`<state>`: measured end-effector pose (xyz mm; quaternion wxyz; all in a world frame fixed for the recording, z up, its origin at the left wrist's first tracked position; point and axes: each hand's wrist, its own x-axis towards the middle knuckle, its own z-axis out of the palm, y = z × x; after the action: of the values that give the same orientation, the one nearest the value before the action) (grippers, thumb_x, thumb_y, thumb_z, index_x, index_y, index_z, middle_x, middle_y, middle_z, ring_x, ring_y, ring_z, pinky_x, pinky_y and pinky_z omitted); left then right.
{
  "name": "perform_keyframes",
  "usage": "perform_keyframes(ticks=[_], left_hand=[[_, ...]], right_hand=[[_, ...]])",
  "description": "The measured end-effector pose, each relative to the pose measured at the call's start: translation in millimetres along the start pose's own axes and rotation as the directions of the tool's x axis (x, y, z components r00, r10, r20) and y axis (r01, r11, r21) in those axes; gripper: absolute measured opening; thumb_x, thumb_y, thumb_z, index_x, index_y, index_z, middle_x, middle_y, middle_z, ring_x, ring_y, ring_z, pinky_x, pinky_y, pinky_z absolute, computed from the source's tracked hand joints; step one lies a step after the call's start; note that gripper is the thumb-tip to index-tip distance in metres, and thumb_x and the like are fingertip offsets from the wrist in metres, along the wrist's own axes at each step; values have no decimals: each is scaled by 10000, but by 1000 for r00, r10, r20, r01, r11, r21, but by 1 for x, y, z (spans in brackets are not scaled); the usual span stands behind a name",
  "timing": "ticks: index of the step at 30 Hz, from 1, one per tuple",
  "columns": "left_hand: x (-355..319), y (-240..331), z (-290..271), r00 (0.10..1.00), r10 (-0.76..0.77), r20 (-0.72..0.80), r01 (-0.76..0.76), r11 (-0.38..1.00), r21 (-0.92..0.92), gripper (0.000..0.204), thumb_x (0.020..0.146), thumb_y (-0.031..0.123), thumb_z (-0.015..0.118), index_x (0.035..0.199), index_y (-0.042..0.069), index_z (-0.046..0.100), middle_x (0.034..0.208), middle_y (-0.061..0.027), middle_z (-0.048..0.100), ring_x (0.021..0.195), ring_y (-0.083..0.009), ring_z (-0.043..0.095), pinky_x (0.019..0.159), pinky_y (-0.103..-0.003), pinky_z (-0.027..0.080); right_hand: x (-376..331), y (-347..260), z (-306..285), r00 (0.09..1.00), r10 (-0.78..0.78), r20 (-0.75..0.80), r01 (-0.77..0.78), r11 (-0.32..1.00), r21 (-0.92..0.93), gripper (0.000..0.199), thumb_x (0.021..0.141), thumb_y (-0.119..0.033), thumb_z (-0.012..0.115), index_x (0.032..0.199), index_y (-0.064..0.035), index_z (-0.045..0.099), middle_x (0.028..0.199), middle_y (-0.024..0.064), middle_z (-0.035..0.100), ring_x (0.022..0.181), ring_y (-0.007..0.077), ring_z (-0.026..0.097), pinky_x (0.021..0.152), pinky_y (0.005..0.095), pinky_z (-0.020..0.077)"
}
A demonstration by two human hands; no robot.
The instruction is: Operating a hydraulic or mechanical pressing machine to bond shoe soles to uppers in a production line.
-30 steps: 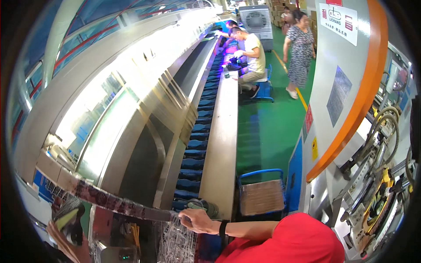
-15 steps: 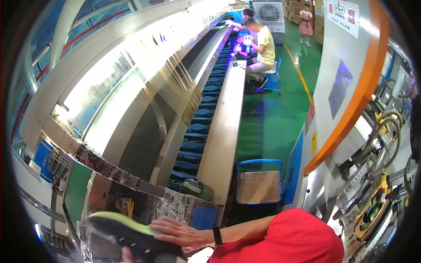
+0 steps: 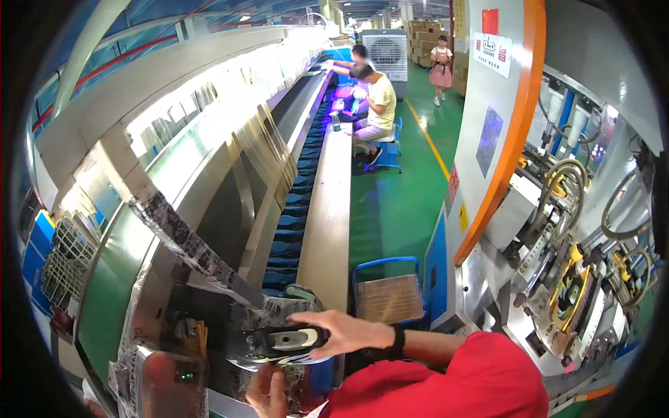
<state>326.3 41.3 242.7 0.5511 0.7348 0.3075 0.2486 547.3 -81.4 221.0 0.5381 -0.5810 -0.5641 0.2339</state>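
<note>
Head view: the right hand (image 3: 343, 333) grasps a black shoe (image 3: 279, 341), sole up, over the bench (image 3: 327, 237) end; the left hand (image 3: 268, 390) supports it beneath, grip unclear; the shoe looks mid-handling, not yet set on the blue conveyor (image 3: 296, 209).

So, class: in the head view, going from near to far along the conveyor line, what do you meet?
Left hand → black shoe under the right hand → row of blue trays on the belt → seated workers → large grey fan.

Green factory floor (image 3: 394, 202), long conveyor (image 3: 296, 202)
</note>
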Motion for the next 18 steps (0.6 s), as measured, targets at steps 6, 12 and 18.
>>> perform_keyframes(ticks=[6,12,18], left_hand=[[6,-66,0,1000,-11,28,19,959,-284,183,915,56,651,1074,-34,644,975,-85,678,875,-141,622,815,-269,489],[8,-68,-9,993,96,64,-74,955,-288,195,914,78,656,1072,-36,658,960,-88,681,851,-141,622,788,-267,496],[10,-86,-4,996,14,86,12,957,-290,287,867,106,711,1085,-58,624,981,-112,669,895,-221,633,862,-347,493]], right_hand=[[57,-54,-2,979,163,121,-119,943,-311,851,669,-208,760,1404,-12,378,1142,253,625,1060,378,622,911,411,494],[93,-62,38,866,466,182,-226,689,-689,924,566,-268,809,1342,1,384,843,197,660,829,394,654,715,469,509],[61,-54,55,981,193,-7,-142,698,-702,661,698,-260,755,1219,8,448,785,204,644,737,409,654,682,471,508]])
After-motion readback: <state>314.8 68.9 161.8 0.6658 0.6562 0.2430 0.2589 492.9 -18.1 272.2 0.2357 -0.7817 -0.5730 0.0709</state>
